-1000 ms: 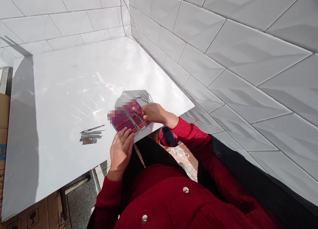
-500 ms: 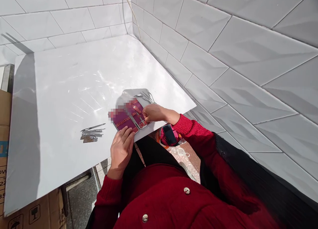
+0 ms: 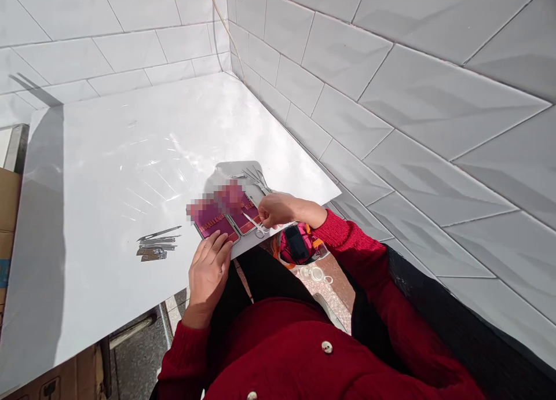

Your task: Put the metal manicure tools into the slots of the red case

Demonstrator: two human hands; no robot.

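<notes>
An open manicure case (image 3: pixel 208 216) with purple lining and red elastic loops lies at the near edge of the white table. Part of its far side is pixelated. My left hand (image 3: pixel 211 267) rests with fingers stretched flat on the near edge of the case's left half. My right hand (image 3: pixel 278 209) is closed at the right half, its fingertips at a small pair of scissors (image 3: pixel 253 222). The scissors' blades point up and left over the lining, and their handle loops show below the fingers. Just beyond my right hand lie several slim metal tools (image 3: pixel 255 176).
Another group of metal tools, with a nail clipper among them (image 3: pixel 157 243), lies left of the case on the white table (image 3: pixel 108 174). Tiled walls (image 3: pixel 347 110) border the table's far and right sides. A dark phone (image 3: pixel 296 242) rests on a pink patterned item below the edge.
The scissors have come out of the case's right half towards me, with my right hand shifting slightly right and down. My left hand stays on the case. The view has tilted a little.
</notes>
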